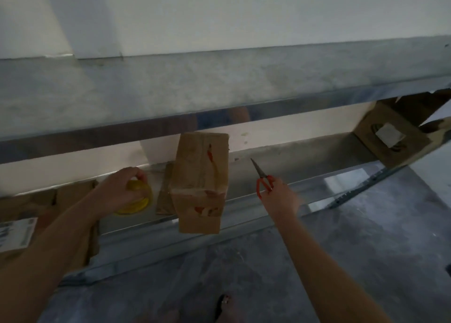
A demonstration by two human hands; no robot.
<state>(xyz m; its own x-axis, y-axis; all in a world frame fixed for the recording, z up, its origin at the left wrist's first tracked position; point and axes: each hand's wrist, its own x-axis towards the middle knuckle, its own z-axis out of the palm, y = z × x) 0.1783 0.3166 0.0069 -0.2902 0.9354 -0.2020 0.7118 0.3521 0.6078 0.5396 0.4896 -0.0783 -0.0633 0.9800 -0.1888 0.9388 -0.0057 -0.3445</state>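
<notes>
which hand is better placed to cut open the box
Right. The right hand already holds the scissors, their tips close to the right side of the box. The left hand is busy gripping the yellow roll left of the box.

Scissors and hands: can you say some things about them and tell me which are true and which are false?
1. The right hand holds orange-handled scissors. True.
2. The scissors' blades point down at the floor. False: they point up and away, toward the back of the metal shelf.
3. The left hand grips a yellow round object. True.
4. The cardboard box between the hands stands on the floor. False: it stands on the metal shelf, its near end sticking out over the front edge.
</notes>
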